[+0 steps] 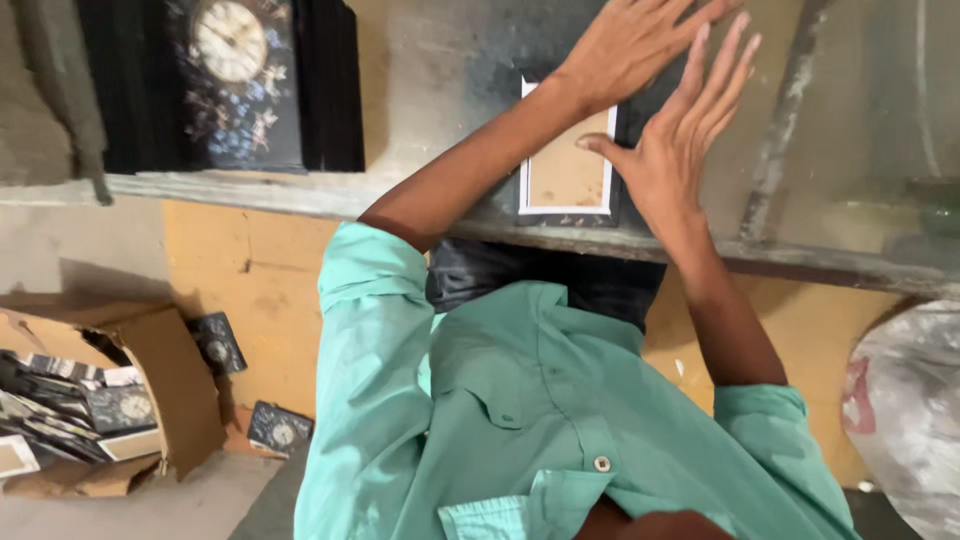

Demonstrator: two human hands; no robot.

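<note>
- While the camera looks straight down the person's green shirt [520,420], the grey work shelf [450,60] runs across the top of the view from 9 o'clock to 3 o'clock, dusty and stained, with a worn front edge.
- Below the shelf an orange wall [250,290] drops to a grey floor [150,510] at 7 o'clock.
- At 8 o'clock an open cardboard box [160,370] lies tipped on its side, with dark flat clock plaques [120,408] spilling from it; two more lie loose just beside it on the floor.
- At 4 o'clock a pale plastic sack [910,410] with a red patch bulges into view.
- At 11 o'clock a black clock panel [235,80] stands on the shelf, with a round pale dial and a flower pattern under it.
- At 12 o'clock a small frame [566,172] lies flat on the shelf near its front edge: dark rim, white border, tan board in the middle.
- Left hand [630,45]: spread flat and open, palm down over the frame's top end, gripping nothing.
- Right hand [680,150]: open, fingers straight and apart, thumb tip touching the frame's right edge, nothing clasped.
</note>
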